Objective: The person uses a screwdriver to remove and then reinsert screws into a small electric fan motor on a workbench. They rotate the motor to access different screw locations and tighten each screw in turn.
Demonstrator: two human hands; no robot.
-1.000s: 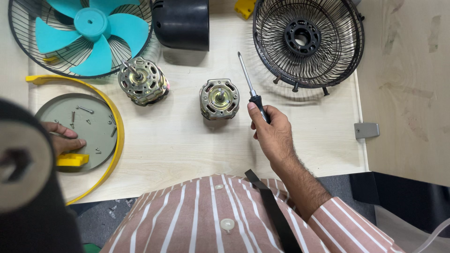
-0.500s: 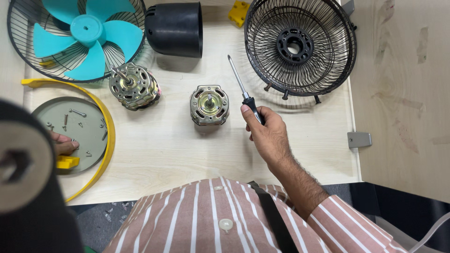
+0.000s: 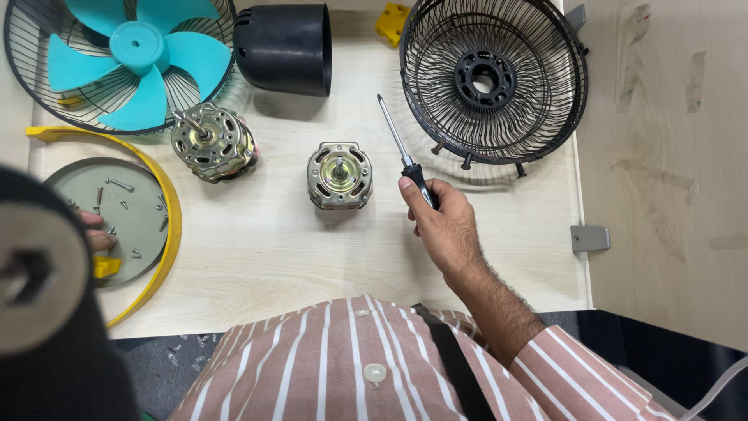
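While right hand (image 3: 442,222) keeps a closed grip on screwdriver (image 3: 403,154), fan motor (image 3: 339,175) just beside, left hand (image 3: 95,231) mostly hidden, grip unclear

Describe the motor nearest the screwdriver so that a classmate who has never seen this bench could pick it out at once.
Start at the black wire fan guard at the table's far right. Left of it the right hand holds a screwdriver; the motor sits just left of that. Unlike the other motor beside the blue fan blade, it stands alone mid-table, shaft pointing up.
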